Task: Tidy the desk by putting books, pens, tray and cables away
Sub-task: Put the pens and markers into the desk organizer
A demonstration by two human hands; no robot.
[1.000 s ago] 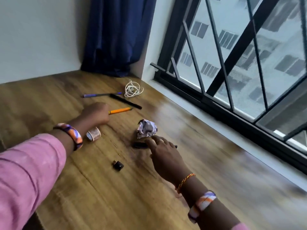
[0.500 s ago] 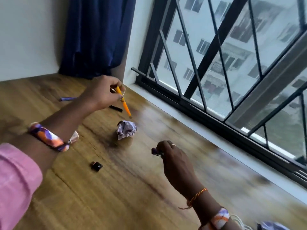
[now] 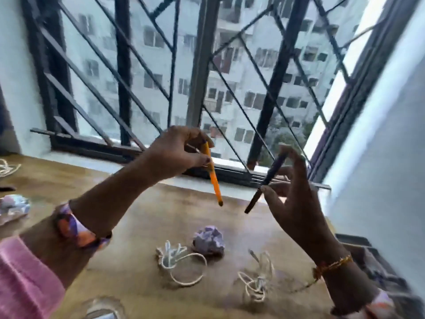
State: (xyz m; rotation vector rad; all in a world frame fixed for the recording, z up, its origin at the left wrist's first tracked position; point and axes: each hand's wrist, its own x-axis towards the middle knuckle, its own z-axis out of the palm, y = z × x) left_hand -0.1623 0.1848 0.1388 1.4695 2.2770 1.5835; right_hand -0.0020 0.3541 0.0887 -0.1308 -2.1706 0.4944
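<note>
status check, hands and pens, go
Left hand holding orange pen. Right hand holding dark pen. Both above desk; cables still out.

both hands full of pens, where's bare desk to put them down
Bare wood lies under the orange pen and dark pen, between the window sill and the crumpled paper ball. Crowded nearer: two white cable coils flank the ball.

Two pens (image 3: pixel 212 176) (image 3: pixel 264 185), three cable coils (image 3: pixel 177 261) (image 3: pixel 257 279) (image 3: pixel 7 168), two paper balls (image 3: pixel 209 240) (image 3: pixel 13 206)
</note>
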